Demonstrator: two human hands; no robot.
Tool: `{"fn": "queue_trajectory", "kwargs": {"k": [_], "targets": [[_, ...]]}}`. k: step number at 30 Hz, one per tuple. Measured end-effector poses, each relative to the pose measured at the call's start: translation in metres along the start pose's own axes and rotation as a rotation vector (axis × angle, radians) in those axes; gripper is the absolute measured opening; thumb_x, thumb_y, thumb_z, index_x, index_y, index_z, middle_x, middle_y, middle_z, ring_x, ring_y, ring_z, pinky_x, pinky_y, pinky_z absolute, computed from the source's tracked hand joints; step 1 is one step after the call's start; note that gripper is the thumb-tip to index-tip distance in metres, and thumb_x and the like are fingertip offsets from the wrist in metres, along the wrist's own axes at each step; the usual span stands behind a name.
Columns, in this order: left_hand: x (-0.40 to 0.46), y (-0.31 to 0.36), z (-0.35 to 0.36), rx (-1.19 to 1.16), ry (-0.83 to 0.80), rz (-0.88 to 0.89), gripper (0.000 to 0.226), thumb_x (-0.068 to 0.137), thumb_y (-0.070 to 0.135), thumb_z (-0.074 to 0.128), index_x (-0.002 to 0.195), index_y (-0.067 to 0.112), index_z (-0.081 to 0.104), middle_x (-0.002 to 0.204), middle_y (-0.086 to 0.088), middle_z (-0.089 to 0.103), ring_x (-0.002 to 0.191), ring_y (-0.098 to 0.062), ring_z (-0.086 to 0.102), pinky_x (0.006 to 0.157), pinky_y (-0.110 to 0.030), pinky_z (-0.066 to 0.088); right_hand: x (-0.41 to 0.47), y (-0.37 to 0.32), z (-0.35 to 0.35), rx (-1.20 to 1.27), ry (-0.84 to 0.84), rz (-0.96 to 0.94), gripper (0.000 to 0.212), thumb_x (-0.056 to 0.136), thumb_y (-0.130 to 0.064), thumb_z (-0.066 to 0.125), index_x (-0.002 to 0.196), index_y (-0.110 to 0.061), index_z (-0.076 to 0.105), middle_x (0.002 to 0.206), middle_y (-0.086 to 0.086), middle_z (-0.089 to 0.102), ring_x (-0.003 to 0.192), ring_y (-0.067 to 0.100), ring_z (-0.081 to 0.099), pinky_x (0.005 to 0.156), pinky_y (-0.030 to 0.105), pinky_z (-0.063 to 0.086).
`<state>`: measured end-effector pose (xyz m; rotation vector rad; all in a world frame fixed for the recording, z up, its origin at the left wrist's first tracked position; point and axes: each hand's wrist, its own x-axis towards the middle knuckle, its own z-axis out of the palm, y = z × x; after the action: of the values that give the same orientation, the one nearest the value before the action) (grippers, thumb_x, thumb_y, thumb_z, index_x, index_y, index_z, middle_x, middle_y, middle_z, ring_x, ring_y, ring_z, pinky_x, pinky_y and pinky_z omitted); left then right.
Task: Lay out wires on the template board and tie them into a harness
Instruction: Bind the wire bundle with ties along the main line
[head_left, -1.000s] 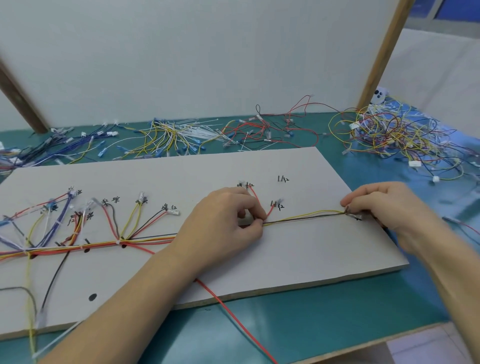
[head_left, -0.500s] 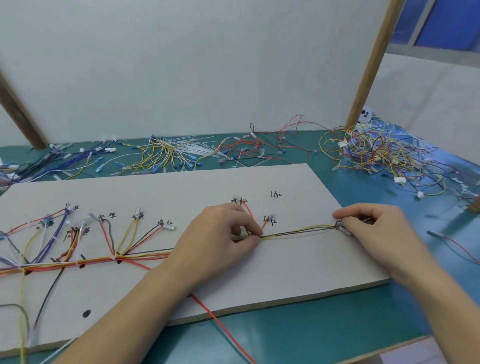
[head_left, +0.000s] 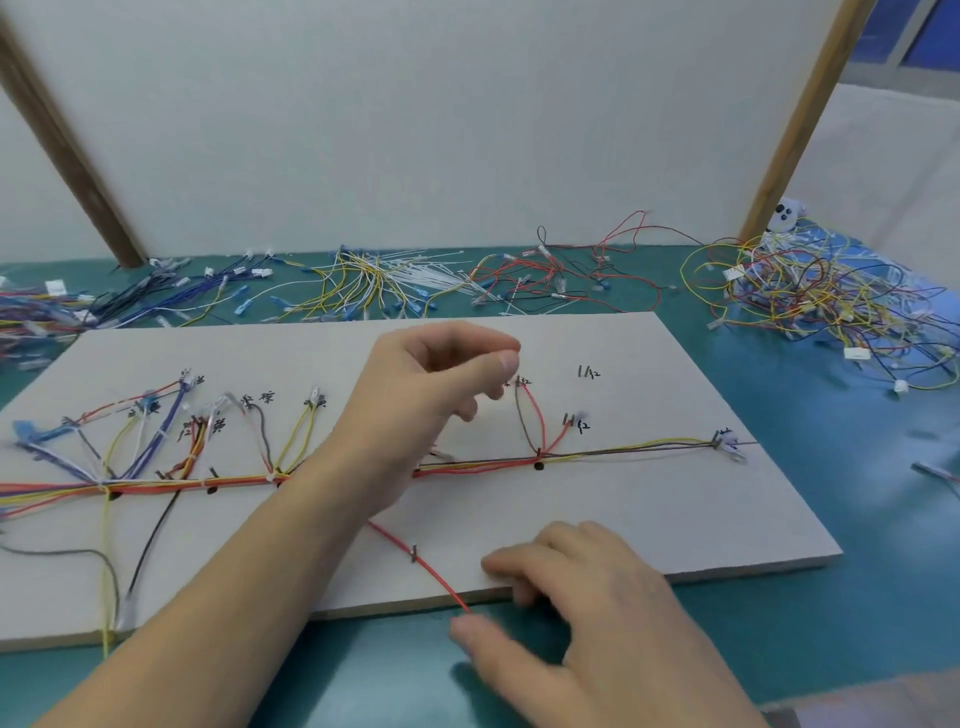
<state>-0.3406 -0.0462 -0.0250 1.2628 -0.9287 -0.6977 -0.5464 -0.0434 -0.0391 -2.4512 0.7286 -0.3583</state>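
A pale grey template board lies on the green table. A trunk of red, yellow and dark wires runs across it from left to right, with branches fanning up to handwritten marks. The trunk ends in a small connector at the right. My left hand hovers above the middle of the board, fingers curled, thumb against the forefinger, with nothing visible in it. A loose red wire slants down over the board's front edge. My right hand is at that edge, fingers relaxed, thumb beside the wire's end.
Loose wire piles line the back of the table: blue, yellow with white zip ties, red. A big tangled heap lies at the right. A white panel with wooden posts stands behind.
My left hand has let go of the trunk and lifted off the board. My right hand has left the connector at the right end and dropped to the front edge by the red wire.
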Motion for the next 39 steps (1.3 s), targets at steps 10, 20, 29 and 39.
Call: {"fn": "queue_trajectory", "kwargs": {"k": [10, 20, 29, 39], "targets": [[0.009, 0.011, -0.034, -0.395, 0.267, -0.139, 0.007, 0.089, 0.016, 0.071, 0.091, 0.019, 0.078, 0.085, 0.004, 0.069, 0.065, -0.011, 0.062, 0.059, -0.02, 0.049, -0.008, -0.019, 0.02, -0.083, 0.001, 0.115, 0.022, 0.101, -0.043, 0.046, 0.122, -0.047, 0.039, 0.119, -0.016, 0.044, 0.098, 0.003, 0.056, 0.089, 0.023, 0.048], [0.005, 0.007, -0.02, -0.046, 0.048, -0.019, 0.008, 0.081, 0.022, 0.075, 0.088, 0.02, 0.078, 0.084, -0.002, 0.072, 0.069, -0.017, 0.064, 0.061, -0.025, 0.046, 0.003, 0.004, -0.047, 0.581, -0.152, 0.231, 0.004, 0.087, -0.046, 0.077, 0.09, -0.043, 0.079, 0.061, 0.007, 0.065, 0.057, 0.003, 0.047, 0.061, 0.011, 0.037], [-0.005, -0.007, -0.005, 0.436, -0.2, 0.184, 0.01, 0.093, 0.031, 0.073, 0.09, 0.024, 0.08, 0.078, 0.011, 0.074, 0.062, 0.003, 0.055, 0.058, -0.007, 0.037, 0.047, 0.045, -0.099, 0.411, -0.085, 0.253, 0.031, 0.073, -0.048, 0.076, 0.088, -0.023, 0.083, 0.056, -0.008, 0.047, 0.05, 0.009, 0.034, 0.042, 0.016, 0.027], [-0.004, -0.019, 0.003, 0.763, -0.317, 0.292, 0.009, 0.094, 0.025, 0.074, 0.091, 0.023, 0.082, 0.087, 0.009, 0.071, 0.088, -0.008, 0.059, 0.072, -0.009, 0.037, 0.093, 0.089, -0.111, 0.148, -0.155, 0.355, 0.023, 0.079, -0.046, 0.081, 0.078, -0.023, 0.082, 0.061, 0.0, 0.055, 0.059, 0.018, 0.039, 0.055, 0.033, 0.032]]}}
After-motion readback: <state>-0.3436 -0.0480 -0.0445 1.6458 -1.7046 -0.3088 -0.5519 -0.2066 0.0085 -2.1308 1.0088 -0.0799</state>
